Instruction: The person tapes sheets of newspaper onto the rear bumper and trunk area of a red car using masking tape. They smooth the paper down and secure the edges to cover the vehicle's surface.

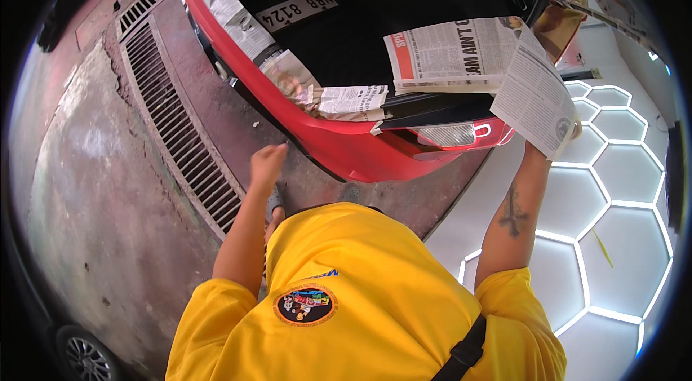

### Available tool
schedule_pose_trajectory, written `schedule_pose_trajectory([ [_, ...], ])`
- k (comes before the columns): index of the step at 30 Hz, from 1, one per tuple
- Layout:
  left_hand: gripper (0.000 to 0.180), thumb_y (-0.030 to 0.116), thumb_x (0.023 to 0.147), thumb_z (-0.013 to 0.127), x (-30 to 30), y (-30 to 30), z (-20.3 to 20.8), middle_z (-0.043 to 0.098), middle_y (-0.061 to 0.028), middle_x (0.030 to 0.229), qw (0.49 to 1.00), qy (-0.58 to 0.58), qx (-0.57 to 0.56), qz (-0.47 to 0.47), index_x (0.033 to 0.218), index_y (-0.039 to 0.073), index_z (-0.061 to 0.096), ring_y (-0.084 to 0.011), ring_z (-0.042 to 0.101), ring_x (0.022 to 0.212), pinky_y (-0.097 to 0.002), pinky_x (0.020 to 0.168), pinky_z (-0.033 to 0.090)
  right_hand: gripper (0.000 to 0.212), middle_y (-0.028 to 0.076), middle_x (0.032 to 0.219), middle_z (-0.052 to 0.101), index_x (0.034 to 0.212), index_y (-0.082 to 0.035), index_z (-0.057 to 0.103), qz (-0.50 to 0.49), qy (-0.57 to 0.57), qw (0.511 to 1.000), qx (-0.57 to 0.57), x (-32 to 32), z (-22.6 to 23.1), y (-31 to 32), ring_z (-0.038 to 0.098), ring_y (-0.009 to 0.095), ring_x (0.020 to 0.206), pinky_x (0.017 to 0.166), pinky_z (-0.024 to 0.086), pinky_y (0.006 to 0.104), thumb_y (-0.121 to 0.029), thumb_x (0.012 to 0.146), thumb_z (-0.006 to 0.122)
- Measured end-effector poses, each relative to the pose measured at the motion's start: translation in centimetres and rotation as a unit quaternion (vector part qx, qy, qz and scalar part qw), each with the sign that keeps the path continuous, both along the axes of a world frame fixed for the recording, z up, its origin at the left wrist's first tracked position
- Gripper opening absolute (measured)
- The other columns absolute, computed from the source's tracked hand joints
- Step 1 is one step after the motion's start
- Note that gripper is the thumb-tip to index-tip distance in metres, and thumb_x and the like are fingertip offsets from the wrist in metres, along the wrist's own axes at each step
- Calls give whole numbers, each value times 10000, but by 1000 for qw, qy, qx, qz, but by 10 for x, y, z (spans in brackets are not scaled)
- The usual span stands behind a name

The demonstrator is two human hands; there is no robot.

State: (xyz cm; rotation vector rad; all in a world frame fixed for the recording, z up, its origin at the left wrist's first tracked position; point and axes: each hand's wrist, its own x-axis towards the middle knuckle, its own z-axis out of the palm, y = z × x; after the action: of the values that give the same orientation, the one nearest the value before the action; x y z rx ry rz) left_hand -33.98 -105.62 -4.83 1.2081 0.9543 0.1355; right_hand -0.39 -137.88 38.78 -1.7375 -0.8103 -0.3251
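A red car body (339,143) curves across the scene ahead of me, with newspaper strips (234,17) laid along its upper edge. My right hand (575,130) is mostly hidden behind a loose newspaper page (537,96), its fingers closed at the page's right edge. That page hangs beside a wider newspaper sheet (450,56) over the dark opening. Lower left of the bumper, my left hand (269,162) is held in the air, apart from the car. Its fingers are curled together; anything between them is too small or hidden to make out.
A clear lamp (450,135) sits at the car's corner. A slatted drain grate (169,107) runs along the concrete floor at left. Bright hexagonal light panels (577,201) fill the right side. Another car's wheel (86,353) shows at lower left.
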Motion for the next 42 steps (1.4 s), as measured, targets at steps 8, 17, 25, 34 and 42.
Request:
schedule_pose_trajectory([
  [8,412,351,1091,679,190,-81,147,706,-88,1156,953,-181,-234,-69,1351,37,621,-194,691,1065,-342,914,568,311,104,1216,745,1275,18,665,-89,5,996,28,6,23,-1,739,187,982,856,618,314,-150,1022,728],
  [17,253,219,1103,664,195,-90,152,704,-69,1084,829,-370,-415,-58,1276,35,644,-183,707,996,-310,916,596,343,99,1222,742,1331,16,641,-119,35,983,132,-7,29,-5,725,189,1013,874,600,291,-146,1037,712],
  [25,259,39,1063,468,170,-46,144,710,-134,1100,816,-360,-452,-23,1267,-21,616,-229,719,984,-363,905,622,372,118,1197,732,1358,39,631,-138,35,989,50,35,-4,-53,718,188,1022,883,593,295,-137,1037,698],
  [34,228,176,1047,733,163,-54,122,745,-99,1058,886,-291,-359,-25,1172,-12,708,-180,738,945,-314,853,626,415,156,1112,747,1225,81,705,-84,176,979,57,13,-13,-22,765,232,933,743,622,306,-253,1034,552],
  [42,168,94,995,776,175,-92,101,788,-82,950,976,-130,-153,-81,1129,-4,748,-118,692,811,-245,700,529,198,71,1089,702,1070,70,747,-137,162,977,-10,-10,-27,-13,720,158,899,745,601,258,-50,1020,599],
])
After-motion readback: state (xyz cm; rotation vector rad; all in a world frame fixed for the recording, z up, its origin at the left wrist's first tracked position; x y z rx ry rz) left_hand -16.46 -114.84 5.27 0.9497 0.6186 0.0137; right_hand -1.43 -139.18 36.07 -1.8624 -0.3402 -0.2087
